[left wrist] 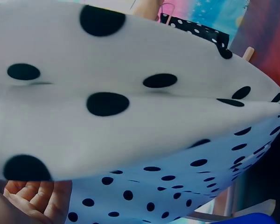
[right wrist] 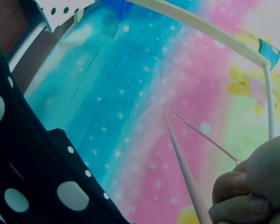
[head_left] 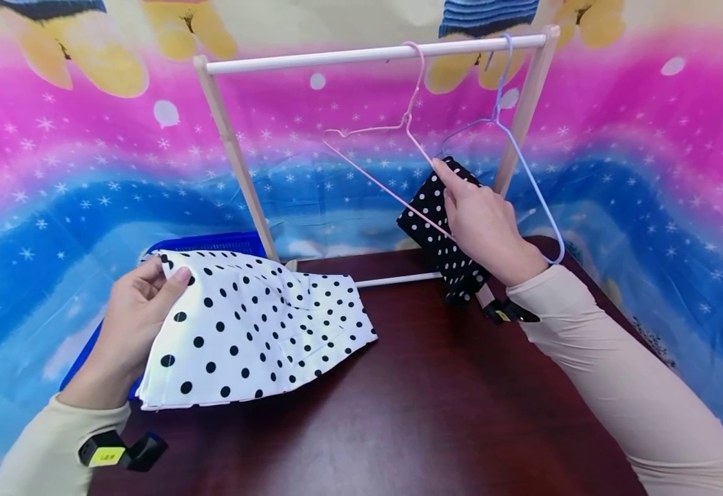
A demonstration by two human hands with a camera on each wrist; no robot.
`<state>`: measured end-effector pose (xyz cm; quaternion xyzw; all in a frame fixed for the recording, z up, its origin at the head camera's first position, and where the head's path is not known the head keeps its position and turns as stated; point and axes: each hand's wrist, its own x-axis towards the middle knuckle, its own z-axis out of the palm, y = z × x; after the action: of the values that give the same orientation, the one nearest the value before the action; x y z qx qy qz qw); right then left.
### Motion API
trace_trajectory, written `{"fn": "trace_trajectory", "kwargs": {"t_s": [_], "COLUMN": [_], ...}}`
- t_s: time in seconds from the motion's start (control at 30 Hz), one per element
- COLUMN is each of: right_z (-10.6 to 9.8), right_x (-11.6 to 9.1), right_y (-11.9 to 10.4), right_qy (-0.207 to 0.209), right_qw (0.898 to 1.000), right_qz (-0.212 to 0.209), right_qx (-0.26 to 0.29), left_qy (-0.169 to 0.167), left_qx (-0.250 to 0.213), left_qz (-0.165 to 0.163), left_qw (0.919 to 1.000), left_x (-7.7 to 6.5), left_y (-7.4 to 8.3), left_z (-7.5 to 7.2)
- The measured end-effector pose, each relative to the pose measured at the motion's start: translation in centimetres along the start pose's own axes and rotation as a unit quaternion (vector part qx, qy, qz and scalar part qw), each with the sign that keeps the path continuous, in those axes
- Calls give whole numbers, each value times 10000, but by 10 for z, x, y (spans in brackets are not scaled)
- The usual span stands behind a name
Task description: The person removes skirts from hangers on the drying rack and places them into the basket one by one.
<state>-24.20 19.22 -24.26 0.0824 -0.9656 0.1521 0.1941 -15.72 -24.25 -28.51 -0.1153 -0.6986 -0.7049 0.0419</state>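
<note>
My left hand (head_left: 134, 317) pinches the upper left edge of a white cloth item with black dots (head_left: 231, 331), thumb in front and fingers behind. The item spreads rightward over the table and fills much of the left wrist view. With curled fingers, my right hand (head_left: 482, 220) grips the right arm of a pink hanger (head_left: 370, 178), whose hook is over the rack's top bar. Close behind it hangs a black cloth item with white dots (head_left: 426, 203), partly covered by this hand. To the right, a blue hanger (head_left: 531, 176) hangs from the same bar.
The rack has a white top bar (head_left: 318, 60), wooden side posts (head_left: 237, 158) and a low white crossbar (head_left: 398, 280). A blue basket (head_left: 212, 241) stands at the left, partly under the white item. Below is a dark red-brown table (head_left: 398, 413); a colourful printed backdrop (head_left: 299, 138) surrounds it.
</note>
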Motion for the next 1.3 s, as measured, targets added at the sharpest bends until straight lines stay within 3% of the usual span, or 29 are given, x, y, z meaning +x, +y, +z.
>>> {"fn": "trace_trajectory", "kwargs": {"t_s": [0.43, 1.07, 1.3], "right_z": [1, 1, 2], "right_x": [0, 0, 0], "right_y": [2, 0, 0], "right_qy": [-3, -17, -21], "right_qw": [10000, 10000, 10000], "right_qz": [-96, 52, 29], "right_qx": [1, -59, -63], "left_qy": [291, 245, 165], "left_qx": [297, 853, 633], "left_qz": [347, 646, 478], "left_qw": [9985, 9940, 9967], "left_x": [8, 15, 18], "left_y": [22, 50, 61], "left_z": [8, 9, 9]}}
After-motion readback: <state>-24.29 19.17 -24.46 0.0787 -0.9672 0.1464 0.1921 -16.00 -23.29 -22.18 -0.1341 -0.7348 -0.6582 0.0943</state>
